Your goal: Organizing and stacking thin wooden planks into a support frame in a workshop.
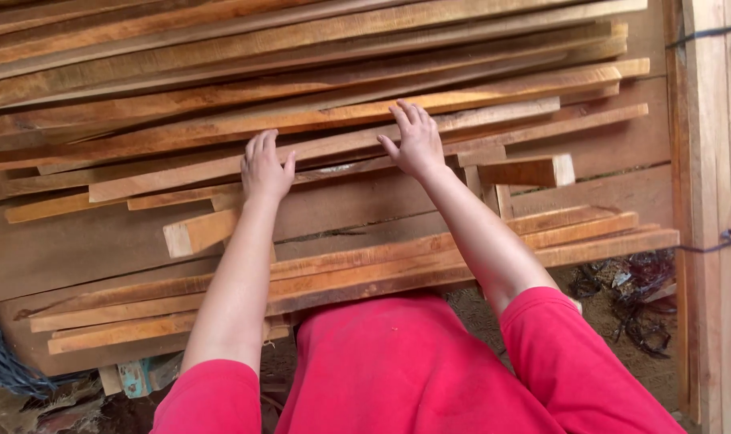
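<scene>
Left hand (pixel 266 167) and right hand (pixel 414 138), both with grip flat and fingers extended, press on a long wooden plank (pixel 333 145) at frame centre, clasping nothing. Plank lies atop stacked planks (pixel 317 72). Upright timber post (pixel 712 201) at right edge.

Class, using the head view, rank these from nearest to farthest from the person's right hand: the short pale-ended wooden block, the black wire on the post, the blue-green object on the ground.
1. short pale-ended wooden block, just right of the right hand.
2. black wire, far right on the post.
3. blue-green object, lower left.
</scene>
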